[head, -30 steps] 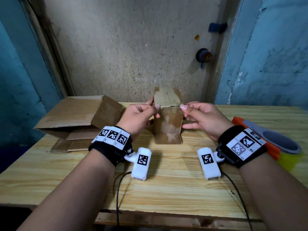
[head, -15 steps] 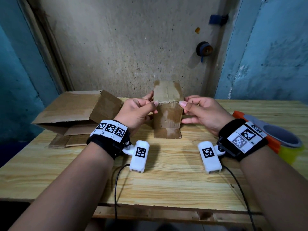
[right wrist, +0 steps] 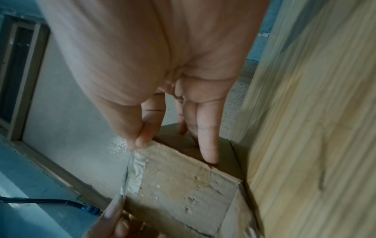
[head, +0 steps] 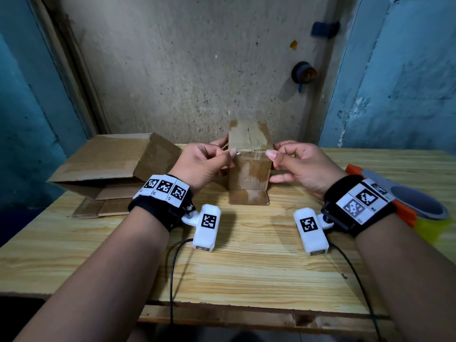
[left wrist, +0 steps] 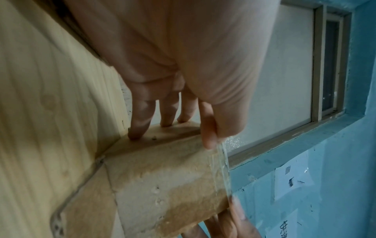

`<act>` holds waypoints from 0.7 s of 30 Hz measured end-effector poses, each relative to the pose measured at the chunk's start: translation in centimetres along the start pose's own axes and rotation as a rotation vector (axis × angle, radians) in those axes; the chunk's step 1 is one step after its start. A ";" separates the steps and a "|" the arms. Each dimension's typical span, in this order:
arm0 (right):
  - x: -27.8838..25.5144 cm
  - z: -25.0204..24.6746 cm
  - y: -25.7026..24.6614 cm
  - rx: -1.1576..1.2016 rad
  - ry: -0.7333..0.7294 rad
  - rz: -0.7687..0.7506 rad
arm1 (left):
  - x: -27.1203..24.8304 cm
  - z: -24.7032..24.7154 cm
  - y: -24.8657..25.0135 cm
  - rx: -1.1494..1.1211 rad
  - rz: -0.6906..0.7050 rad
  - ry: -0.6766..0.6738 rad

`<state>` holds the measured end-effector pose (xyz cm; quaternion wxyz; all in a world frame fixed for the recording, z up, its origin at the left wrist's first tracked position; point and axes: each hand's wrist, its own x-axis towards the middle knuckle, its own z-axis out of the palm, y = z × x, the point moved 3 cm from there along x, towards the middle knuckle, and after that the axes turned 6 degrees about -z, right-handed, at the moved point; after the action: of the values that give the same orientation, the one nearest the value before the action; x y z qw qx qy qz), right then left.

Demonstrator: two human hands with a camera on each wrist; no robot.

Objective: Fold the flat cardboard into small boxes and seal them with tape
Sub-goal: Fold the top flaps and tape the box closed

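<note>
A small brown cardboard box (head: pixel 249 174) stands upright on the wooden table (head: pixel 246 267), with one flap raised behind and one lying flat in front. A strip of clear tape (head: pixel 250 150) is stretched across its top front edge. My left hand (head: pixel 232 152) pinches the strip's left end and my right hand (head: pixel 270 153) pinches its right end. In the left wrist view, thumb and forefinger of the left hand (left wrist: pixel 211 138) grip the tape (left wrist: pixel 222 169) while other fingers touch the box (left wrist: pixel 162 185). In the right wrist view, the right hand (right wrist: pixel 140 138) pinches the tape (right wrist: pixel 136 173) at the box (right wrist: pixel 183 185).
A larger open cardboard box (head: pixel 106 164) lies on its side at the left, on flat cardboard (head: pixel 98 208). An orange tape dispenser with a roll (head: pixel 407 203) sits at the right edge. The wall stands close behind the small box.
Both hands keep their pinch on the tape over the box's top edge. The box has not moved; only the head view has shifted slightly.
</note>
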<state>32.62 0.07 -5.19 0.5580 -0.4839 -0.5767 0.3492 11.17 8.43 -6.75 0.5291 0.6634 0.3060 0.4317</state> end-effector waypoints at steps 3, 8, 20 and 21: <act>0.1 0.0 0.1 -0.011 0.011 0.003 | 0.3 -0.2 -0.3 -0.011 0.011 0.012; 0.7 -0.2 0.7 -0.001 0.047 0.011 | 0.3 -0.1 -0.5 -0.157 -0.015 0.080; 0.8 -0.6 1.7 0.130 0.066 0.027 | 0.3 0.1 -0.2 -0.051 0.033 -0.002; 0.6 -0.4 1.5 0.108 0.049 0.014 | 0.2 0.1 -0.2 -0.049 0.037 -0.010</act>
<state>33.34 1.01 -6.32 0.5947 -0.4655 -0.5399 0.3717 11.36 8.64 -6.88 0.5385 0.6579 0.2804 0.4457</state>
